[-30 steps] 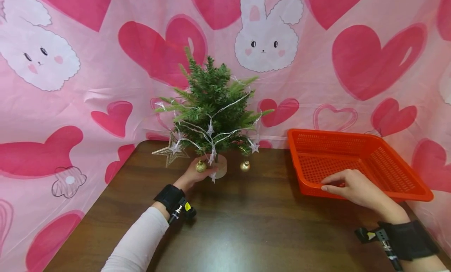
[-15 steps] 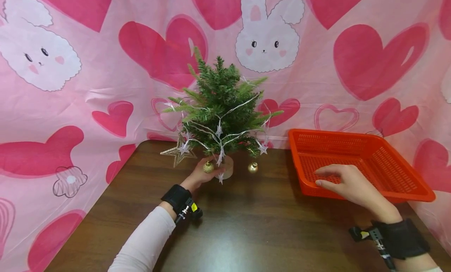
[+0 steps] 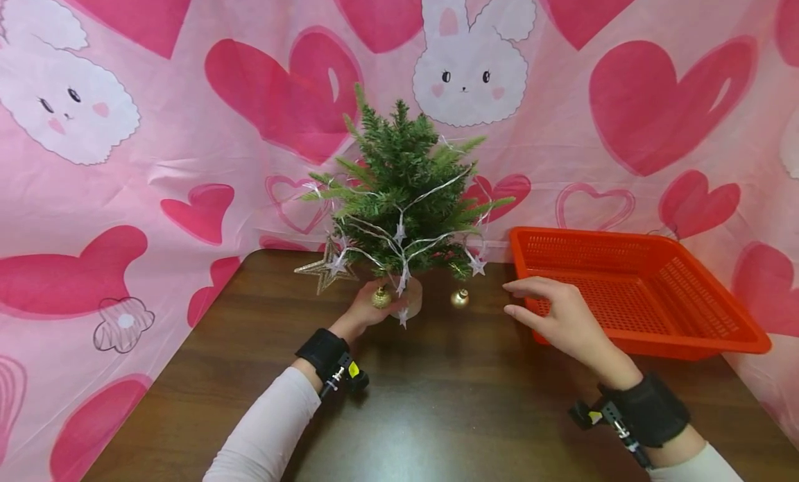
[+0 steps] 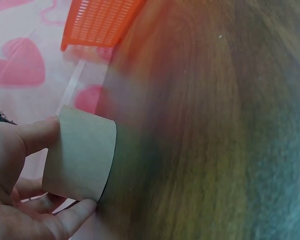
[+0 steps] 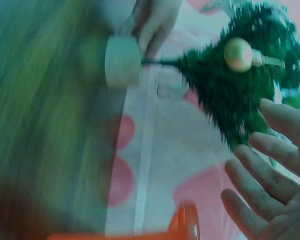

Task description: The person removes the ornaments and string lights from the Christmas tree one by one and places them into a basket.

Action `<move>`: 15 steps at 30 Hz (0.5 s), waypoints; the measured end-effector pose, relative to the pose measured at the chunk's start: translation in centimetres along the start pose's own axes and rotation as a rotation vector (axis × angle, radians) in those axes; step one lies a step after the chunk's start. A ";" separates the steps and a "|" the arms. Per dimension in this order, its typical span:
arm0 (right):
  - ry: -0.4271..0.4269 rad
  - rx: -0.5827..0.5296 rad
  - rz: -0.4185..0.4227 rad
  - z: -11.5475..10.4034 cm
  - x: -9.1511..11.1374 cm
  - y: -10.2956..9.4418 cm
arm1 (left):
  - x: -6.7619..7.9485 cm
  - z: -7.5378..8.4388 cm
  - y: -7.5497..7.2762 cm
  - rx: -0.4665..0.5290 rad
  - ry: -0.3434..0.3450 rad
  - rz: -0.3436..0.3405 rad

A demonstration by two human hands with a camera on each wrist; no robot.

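Note:
A small green Christmas tree (image 3: 402, 184) stands upright, wound with a clear cord of star lights (image 3: 400, 232). My left hand (image 3: 367, 308) grips its round, pale base (image 4: 82, 152), thumb on one side and fingers on the other. Two gold balls, one textured (image 3: 381, 298) and one smooth (image 3: 460, 299), hang low on the branches. At the lower left is a glittery gold star (image 3: 326, 267). My right hand (image 3: 564, 320) holds nothing; its fingers are spread, between the tree and the basket. The right wrist view shows those fingers (image 5: 260, 185) apart from the branches.
An orange plastic basket (image 3: 699, 347) with perforated walls sits on the right of the brown wooden table (image 3: 437, 399). Behind the table hangs a pink cloth (image 3: 368, 73) printed with hearts and rabbits.
The left hand and the tree have shifted right together. My right hand has moved left from the basket's near rim, its thumb and fingers parting.

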State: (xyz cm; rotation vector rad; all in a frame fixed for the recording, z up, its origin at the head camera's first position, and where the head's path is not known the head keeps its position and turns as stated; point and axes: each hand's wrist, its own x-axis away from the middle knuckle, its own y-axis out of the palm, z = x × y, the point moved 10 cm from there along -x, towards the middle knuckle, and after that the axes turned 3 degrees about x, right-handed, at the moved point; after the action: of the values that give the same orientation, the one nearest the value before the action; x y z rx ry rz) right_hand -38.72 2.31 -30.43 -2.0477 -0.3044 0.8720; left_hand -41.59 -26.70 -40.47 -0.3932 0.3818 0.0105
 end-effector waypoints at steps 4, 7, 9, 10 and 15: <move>0.022 -0.139 -0.001 -1.1 -0.7 1.4 | 0.0 0.1 0.0 -0.013 -0.008 -0.004; 0.061 -0.261 -0.043 -1.6 -1.1 2.8 | 0.0 0.3 -0.1 -0.027 0.006 -0.003; 0.096 -0.333 -0.071 -1.9 -1.4 3.7 | 0.1 0.3 -0.1 -0.035 0.008 0.001; 0.115 -0.363 -0.083 -2.0 -1.5 4.1 | 0.1 0.3 -0.2 -0.036 0.003 0.002; 0.161 -0.470 -0.108 -2.5 -1.9 5.5 | 0.0 0.1 -0.1 -0.081 -0.043 -0.007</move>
State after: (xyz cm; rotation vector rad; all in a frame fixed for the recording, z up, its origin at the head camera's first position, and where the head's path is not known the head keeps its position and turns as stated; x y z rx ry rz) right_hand -38.96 -3.45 -32.95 -2.4892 -0.5673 0.6017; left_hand -41.58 -26.77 -40.31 -0.4739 0.3380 0.0274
